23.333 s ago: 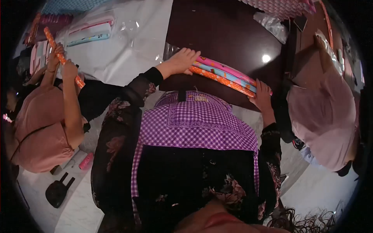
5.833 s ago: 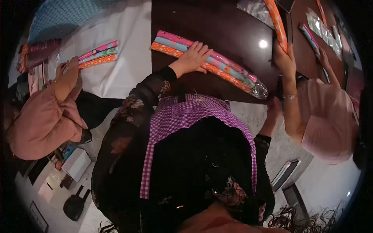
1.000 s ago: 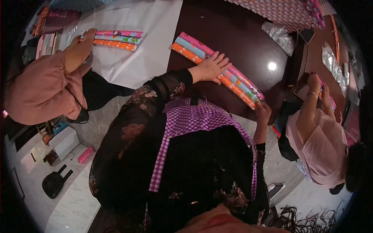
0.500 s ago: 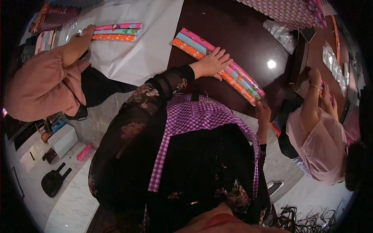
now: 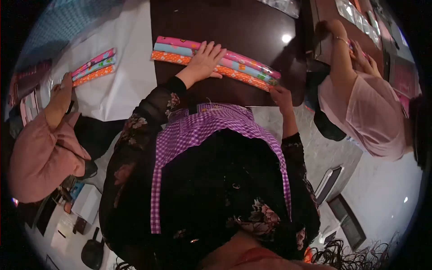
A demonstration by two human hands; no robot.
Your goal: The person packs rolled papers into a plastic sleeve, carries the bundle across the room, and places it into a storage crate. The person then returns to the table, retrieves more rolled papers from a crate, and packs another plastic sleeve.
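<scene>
Left hand (image 5: 207, 60) splayed flat over long pink, blue, orange patterned rolls (image 5: 245, 69); right hand (image 5: 281, 96) curled at right end, can't tell if gripping.

We see a dark, glossy table (image 5: 234, 22) – a bright reflection (image 5: 286, 38) on it; white sheeting (image 5: 130, 54) lies left; grey floor (image 5: 326, 155) below.

The left hand (image 5: 204, 61) lies flat across three patterned rolls — a pink roll (image 5: 249, 62), a blue roll (image 5: 247, 71) and an orange roll (image 5: 243, 78) — side by side on the dark bench (image 5: 243, 22). At their right end, the right hand (image 5: 282, 97) has its fingers against the tips, near the bench's edge. A clear plastic packet (image 5: 284, 6) lies at the far side. Farther left — on a white sheet (image 5: 128, 76) — a co-worker's hand (image 5: 66, 83) touches another three rolls (image 5: 95, 67).
</scene>
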